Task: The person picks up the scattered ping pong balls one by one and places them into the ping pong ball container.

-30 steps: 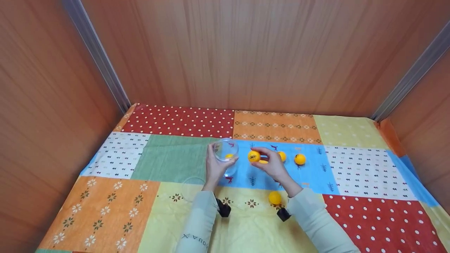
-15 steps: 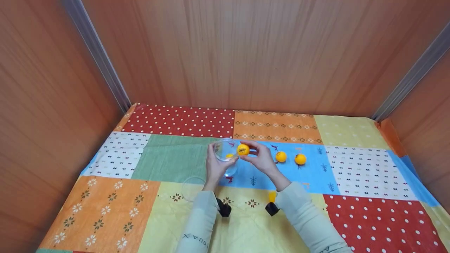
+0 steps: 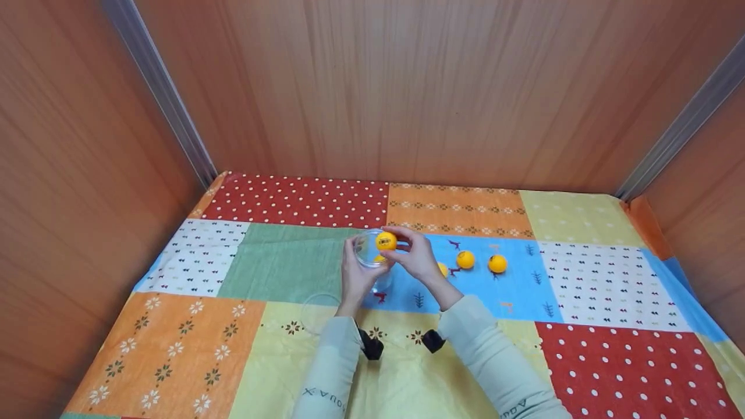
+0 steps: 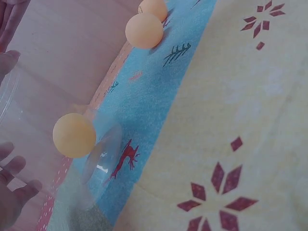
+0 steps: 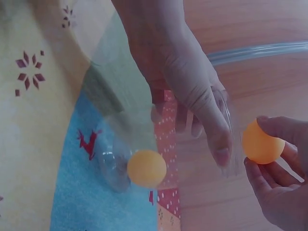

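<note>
My left hand [image 3: 356, 278] grips a clear plastic jar [image 3: 382, 284] near its top, thumb along the rim. The jar is tilted, its mouth towards the head camera. Inside it, near the bottom, lies one orange table tennis ball [image 5: 147, 168]. Between thumb and fingertips my right hand [image 3: 415, 256] pinches another table tennis ball [image 3: 385, 240], printed with a dark mark. In the head view that ball overlaps the right side of the jar's mouth; the right wrist view shows it just off the rim [image 5: 231, 139].
On the blue patch of cloth to the right rest loose balls [image 3: 465, 259], one partly hidden by the right wrist. A thin clear disc like a lid [image 3: 320, 314] lies left of the left wrist. Wooden panels [image 3: 407, 105] enclose the patchwork-covered table [image 3: 302, 256].
My right hand has carried its ball leftward to the jar's mouth. The left hand and jar have stayed put. A ball on the yellow patch is now hidden behind the right sleeve.
</note>
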The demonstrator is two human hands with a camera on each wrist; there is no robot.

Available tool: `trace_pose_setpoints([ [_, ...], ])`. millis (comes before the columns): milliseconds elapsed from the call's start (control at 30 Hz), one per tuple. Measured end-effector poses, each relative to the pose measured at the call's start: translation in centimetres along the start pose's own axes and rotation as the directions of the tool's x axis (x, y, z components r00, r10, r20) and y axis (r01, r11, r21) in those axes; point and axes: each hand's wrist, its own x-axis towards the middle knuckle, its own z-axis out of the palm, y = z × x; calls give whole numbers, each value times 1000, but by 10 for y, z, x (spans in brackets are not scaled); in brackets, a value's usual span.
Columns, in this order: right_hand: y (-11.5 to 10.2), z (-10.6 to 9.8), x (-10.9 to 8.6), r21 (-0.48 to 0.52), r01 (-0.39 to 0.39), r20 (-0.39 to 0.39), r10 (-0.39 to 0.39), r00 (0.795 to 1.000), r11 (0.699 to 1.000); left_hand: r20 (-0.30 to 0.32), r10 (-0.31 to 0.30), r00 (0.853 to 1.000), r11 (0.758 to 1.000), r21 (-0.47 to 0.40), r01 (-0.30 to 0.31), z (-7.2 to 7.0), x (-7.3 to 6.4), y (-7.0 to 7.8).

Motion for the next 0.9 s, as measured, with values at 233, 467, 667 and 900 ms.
trace_pose_setpoints([
  [233,-6,2,-1,69,13,11,-14,1000,998,-12,38,999,999,-4,-38,2,1,-2],
  [467,-29,-3,-14,104,52,-27,-49,998,993,-36,73,997,997,-29,-74,1,1,-4],
  [667,-14,-8,-16,76,46,-72,-41,997,996,-37,55,998,998,-4,-56,0,0,-3],
  [900,5,-19,-27,38,35,-88,-32,996,999,-21,1,1000,1000,-8,-1,1,1,-2],
])
